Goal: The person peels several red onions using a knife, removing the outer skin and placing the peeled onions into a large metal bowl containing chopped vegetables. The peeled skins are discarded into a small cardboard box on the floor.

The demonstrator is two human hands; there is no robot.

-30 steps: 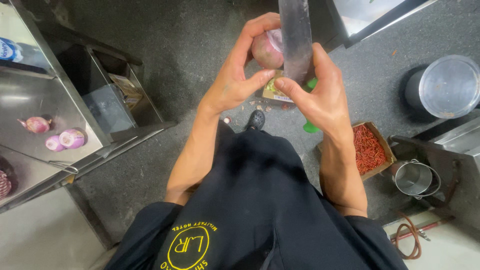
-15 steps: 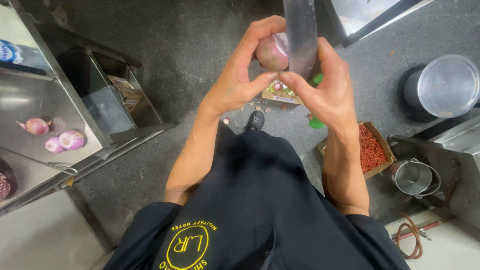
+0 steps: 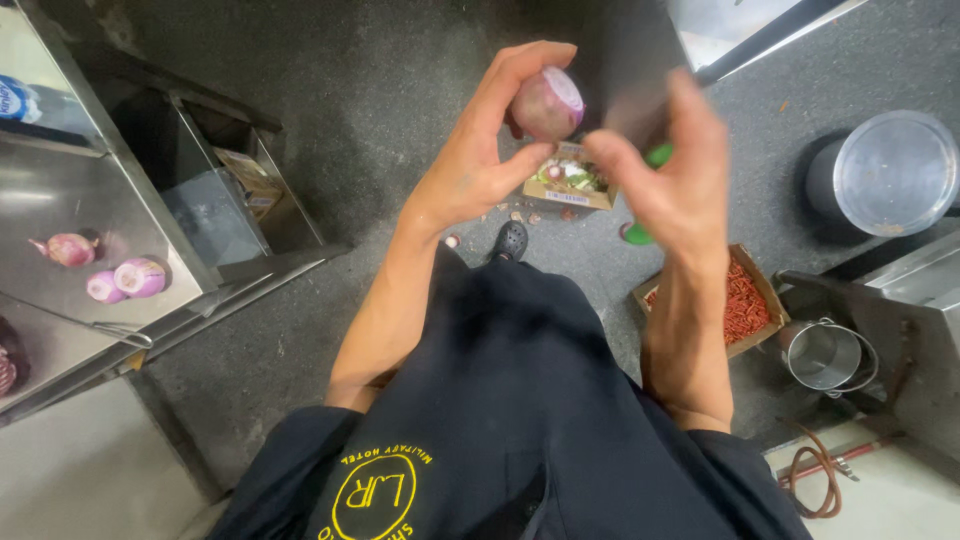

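Packages and labels: two floor cartons, one shelf box, one bottle label.
Open brown carton of scraps with white label; brown carton of red strips at right; cardboard box under the steel surface; blue-white bottle label top left.

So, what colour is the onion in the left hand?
Reddish purple, with a paler cut end; the onion shows in the head view.

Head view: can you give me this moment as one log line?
left hand: holds peeled red onion | right hand: grips blurred knife beside it | below: scrap box on floor
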